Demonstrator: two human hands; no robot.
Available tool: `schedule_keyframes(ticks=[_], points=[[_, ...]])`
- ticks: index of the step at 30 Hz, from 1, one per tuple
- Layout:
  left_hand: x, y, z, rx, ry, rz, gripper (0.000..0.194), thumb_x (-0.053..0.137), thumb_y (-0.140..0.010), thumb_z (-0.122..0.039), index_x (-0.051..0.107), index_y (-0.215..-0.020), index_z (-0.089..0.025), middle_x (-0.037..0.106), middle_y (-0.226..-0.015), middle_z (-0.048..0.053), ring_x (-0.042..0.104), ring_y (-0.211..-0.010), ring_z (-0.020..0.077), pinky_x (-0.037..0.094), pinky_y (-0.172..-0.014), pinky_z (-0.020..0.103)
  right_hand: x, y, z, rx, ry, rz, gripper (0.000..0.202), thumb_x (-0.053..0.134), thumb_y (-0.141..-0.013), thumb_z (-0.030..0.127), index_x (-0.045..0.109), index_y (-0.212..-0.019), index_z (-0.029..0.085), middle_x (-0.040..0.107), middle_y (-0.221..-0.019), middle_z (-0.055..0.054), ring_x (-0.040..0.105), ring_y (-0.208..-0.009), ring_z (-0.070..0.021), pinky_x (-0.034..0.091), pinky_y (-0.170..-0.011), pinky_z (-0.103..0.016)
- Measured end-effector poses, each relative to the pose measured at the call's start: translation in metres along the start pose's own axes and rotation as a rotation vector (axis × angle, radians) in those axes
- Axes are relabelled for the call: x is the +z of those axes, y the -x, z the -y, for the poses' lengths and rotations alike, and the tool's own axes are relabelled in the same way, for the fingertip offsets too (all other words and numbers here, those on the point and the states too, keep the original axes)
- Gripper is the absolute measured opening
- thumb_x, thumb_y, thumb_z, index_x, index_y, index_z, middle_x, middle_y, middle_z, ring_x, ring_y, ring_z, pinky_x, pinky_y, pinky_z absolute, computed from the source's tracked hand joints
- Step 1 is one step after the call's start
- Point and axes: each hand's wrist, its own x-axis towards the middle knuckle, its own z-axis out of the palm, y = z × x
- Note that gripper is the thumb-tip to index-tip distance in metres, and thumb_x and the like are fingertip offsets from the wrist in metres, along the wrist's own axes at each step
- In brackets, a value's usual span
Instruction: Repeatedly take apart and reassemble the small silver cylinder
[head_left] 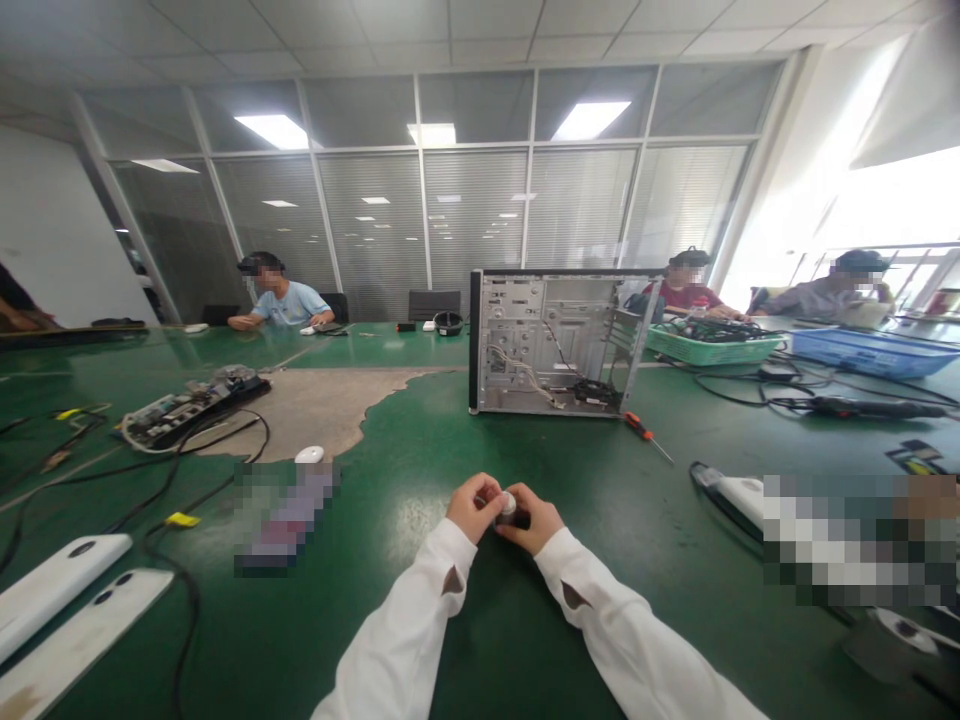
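Note:
Both hands meet over the green table, close in front of me. My left hand point(475, 506) has its fingers closed on the left side of a small round whitish object point(508, 504). My right hand point(531, 518) pinches the same object from the right. Its top is pale and its lower part looks darker; the fingers cover most of it, so I cannot tell what kind of thing it is. Beyond the hands stands an opened computer case point(555, 345) with loose cables inside. An orange-handled screwdriver point(641, 428) lies by its lower right corner.
At left lie a circuit board assembly point(199, 408), black cables and two white panels point(82, 640). A white mouse-like object point(309, 455) sits nearer. Right are a green basket point(716, 348), a blue basket point(877, 352) and a tape roll point(892, 640). Several people sit across the table.

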Motion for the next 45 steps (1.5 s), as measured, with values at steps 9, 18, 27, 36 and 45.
schedule_keyframes(ticks=[9,18,27,36,45], points=[[0.003,0.002,0.012,0.009,-0.129,0.078,0.043,0.066,-0.053,-0.026,0.047,-0.092,-0.018,0.055,-0.079,0.002,0.049,-0.066,0.0115,0.035,-0.05,0.019,0.0,0.002,-0.002,-0.115,0.044,-0.022,0.058,0.056,-0.051,0.01,0.046,-0.105,0.026,0.058,-0.092,0.0,0.053,-0.085,-0.0192,0.039,-0.076,-0.03],[0.005,0.003,0.016,0.058,-0.262,0.13,0.042,0.062,-0.054,-0.017,0.047,-0.093,-0.019,0.057,-0.087,0.002,0.052,-0.077,0.0142,0.035,-0.051,0.019,-0.004,-0.001,0.005,-0.142,-0.063,-0.05,0.054,0.041,-0.051,0.006,0.048,-0.103,0.021,0.056,-0.099,-0.003,0.053,-0.089,-0.0167,0.045,-0.067,-0.027],[0.005,0.005,0.007,0.061,-0.322,0.135,0.041,0.063,-0.053,-0.017,0.049,-0.091,-0.019,0.057,-0.083,0.0,0.052,-0.077,0.0147,0.036,-0.052,0.019,-0.006,-0.003,0.006,-0.193,0.009,-0.139,0.021,0.049,-0.063,0.022,0.058,-0.082,0.019,0.059,-0.086,-0.004,0.055,-0.077,-0.0155,0.046,-0.059,-0.025],[0.004,0.004,0.014,0.066,-0.323,0.154,0.044,0.064,-0.052,-0.018,0.048,-0.093,-0.019,0.057,-0.085,0.0,0.051,-0.076,0.0143,0.037,-0.051,0.019,-0.006,-0.008,-0.001,-0.139,0.002,-0.158,0.016,0.052,-0.065,0.03,0.058,-0.074,0.018,0.061,-0.082,-0.004,0.056,-0.073,-0.0155,0.046,-0.057,-0.025],[0.003,0.003,0.02,0.088,-0.316,0.191,0.045,0.064,-0.054,-0.021,0.048,-0.096,-0.02,0.057,-0.085,0.001,0.052,-0.076,0.0141,0.037,-0.054,0.02,-0.009,-0.007,0.005,-0.211,0.087,-0.157,0.012,0.048,-0.067,0.026,0.056,-0.071,0.018,0.06,-0.081,-0.004,0.055,-0.075,-0.015,0.043,-0.055,-0.023]])
